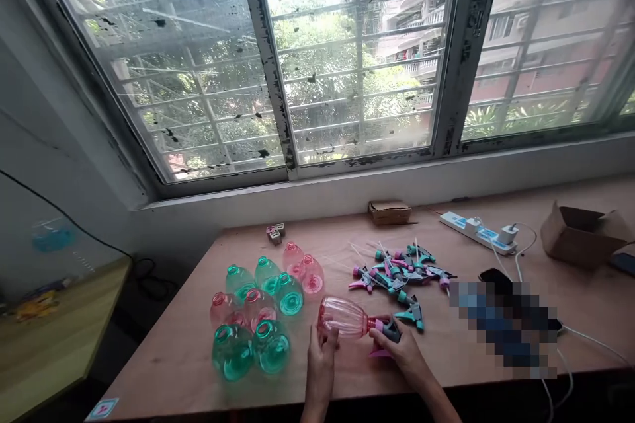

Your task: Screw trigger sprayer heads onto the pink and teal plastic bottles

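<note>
A clear pink bottle [346, 317] lies sideways above the table's front part, its neck to the right. My left hand [320, 360] grips its rounded base end. A pink and grey trigger spray head [391, 329] sits at the bottle's neck, and the fingers of my right hand [407, 355] are closed around it. Whether the thread is tight I cannot tell. Left of my hands stand several open green bottles [272, 348] and pink bottles [260, 308]. Beyond my right hand lies a loose heap of trigger spray heads [397, 271] with thin tubes, and a green one [411, 312] lies nearer.
On the right are a white power strip [477, 232] with plugs and cables, an open cardboard box [578, 238] and a dark phone [495, 277] beside a blurred patch. A small cardboard box [390, 213] and small blocks [275, 233] lie near the windowed wall.
</note>
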Motion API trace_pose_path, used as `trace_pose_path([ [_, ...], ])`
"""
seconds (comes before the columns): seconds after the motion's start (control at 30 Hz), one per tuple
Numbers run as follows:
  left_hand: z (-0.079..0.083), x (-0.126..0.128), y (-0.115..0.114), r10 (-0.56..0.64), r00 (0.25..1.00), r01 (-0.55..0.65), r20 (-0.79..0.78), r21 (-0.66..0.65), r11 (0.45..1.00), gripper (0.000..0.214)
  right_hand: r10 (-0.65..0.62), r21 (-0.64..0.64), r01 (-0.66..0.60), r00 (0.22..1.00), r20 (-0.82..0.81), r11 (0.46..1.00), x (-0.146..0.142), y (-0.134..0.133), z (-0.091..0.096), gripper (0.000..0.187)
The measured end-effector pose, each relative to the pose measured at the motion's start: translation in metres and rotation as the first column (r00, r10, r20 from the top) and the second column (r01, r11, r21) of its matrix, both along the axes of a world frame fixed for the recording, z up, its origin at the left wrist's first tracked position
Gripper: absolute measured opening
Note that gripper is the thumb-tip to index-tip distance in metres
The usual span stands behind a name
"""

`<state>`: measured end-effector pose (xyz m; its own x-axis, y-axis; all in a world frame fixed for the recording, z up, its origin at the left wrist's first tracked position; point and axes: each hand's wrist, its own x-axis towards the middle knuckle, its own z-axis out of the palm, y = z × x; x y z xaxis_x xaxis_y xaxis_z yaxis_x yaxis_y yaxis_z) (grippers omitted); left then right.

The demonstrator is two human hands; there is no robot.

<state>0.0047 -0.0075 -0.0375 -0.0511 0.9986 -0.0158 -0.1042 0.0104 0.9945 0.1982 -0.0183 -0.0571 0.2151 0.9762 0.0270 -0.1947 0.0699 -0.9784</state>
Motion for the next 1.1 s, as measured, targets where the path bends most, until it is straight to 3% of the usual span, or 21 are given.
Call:
trace_pose_path([
  [0.4,-0.025,0.001,0.008,-0.038,0.985,0.032,0.168,0.04,0.999,0.09,0.036,-0.042,-0.037,0.999,-0.021,0.998,0.003,0.004,-0.006,0.046],
  [0.53,-0.028,-0.007,0.022,-0.008,0.988,0.003,0.153,0.037,0.999,0.085,0.03,-0.043,-0.029,0.999,0.023,0.999,-0.001,0.002,-0.001,0.039],
  [0.67,-0.032,-0.014,0.031,-0.073,0.989,0.075,0.132,-0.007,0.997,0.078,0.052,-0.06,-0.051,0.998,0.022,0.997,0.0,0.002,0.001,0.039],
  [0.87,-0.031,-0.016,0.022,-0.192,0.966,0.193,0.173,0.007,0.981,0.089,0.057,-0.067,-0.059,0.998,-0.034,0.996,0.003,0.004,-0.005,0.04],
  [1.1,-0.02,-0.014,0.025,-0.148,0.979,0.144,0.141,0.037,0.989,0.091,0.054,-0.06,-0.052,0.998,0.036,0.997,0.001,0.003,-0.005,0.037],
])
